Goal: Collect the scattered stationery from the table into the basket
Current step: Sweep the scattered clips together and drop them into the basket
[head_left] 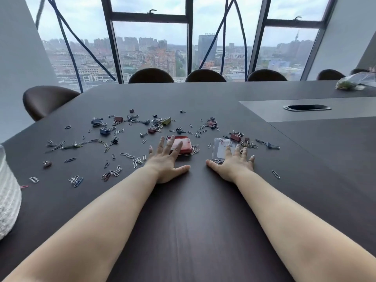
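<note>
Several paper clips [137, 160] and binder clips [105, 130] lie scattered over the dark table [193, 210]. My left hand [165, 160] lies flat, fingers spread, its fingertips resting on a red box [184, 144]. My right hand [234, 162] is flat too, its fingers over the near edge of a clear plastic card holder [220, 148]. A white woven basket [8, 198] stands at the far left edge, partly cut off.
Dark chairs [46, 100] line the far and left sides of the table. A grey inset panel with a cable slot [307, 107] sits at the right. A plastic-wrapped bundle [356, 81] lies at the far right. Windows are behind.
</note>
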